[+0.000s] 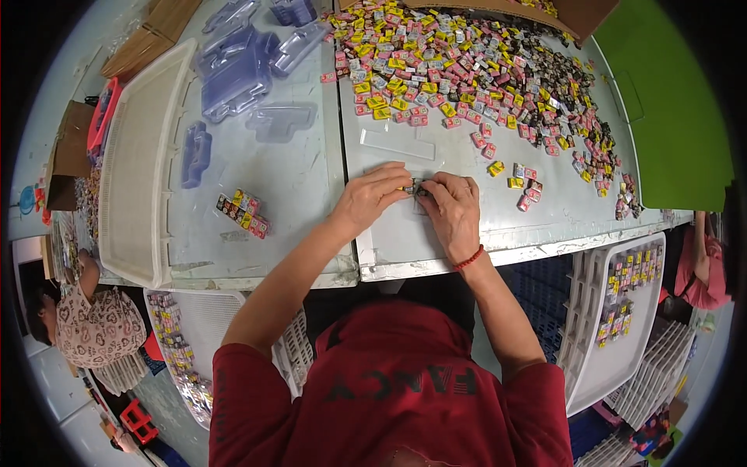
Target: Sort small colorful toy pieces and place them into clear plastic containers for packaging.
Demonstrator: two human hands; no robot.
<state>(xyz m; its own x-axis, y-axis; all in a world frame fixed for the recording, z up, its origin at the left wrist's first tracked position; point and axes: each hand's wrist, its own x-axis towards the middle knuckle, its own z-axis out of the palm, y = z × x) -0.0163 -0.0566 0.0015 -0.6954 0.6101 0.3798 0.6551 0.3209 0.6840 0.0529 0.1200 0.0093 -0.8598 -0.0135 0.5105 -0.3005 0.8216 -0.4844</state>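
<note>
At the near edge of the table my left hand [367, 196] and my right hand [451, 210] meet, fingers pinched together. Between their fingertips are small dark boxes [417, 187] with a bit of yellow, mostly covered by the fingers. A transparent plastic strip [397, 144] lies flat just beyond my hands. To the right of my right hand sits a loose group of small pink and yellow boxes [526, 187]. Left of my left arm, a neat block of such boxes [243, 214], in black, pink and yellow rows, rests on the table.
A large heap of small boxes [467, 78] spreads across the far side, below a cardboard box [537, 15]. Transparent plastic trays [233, 74] are stacked far left beside a white crate [140, 171]. Crates holding grouped boxes flank me. Other people [101, 327] work at both sides.
</note>
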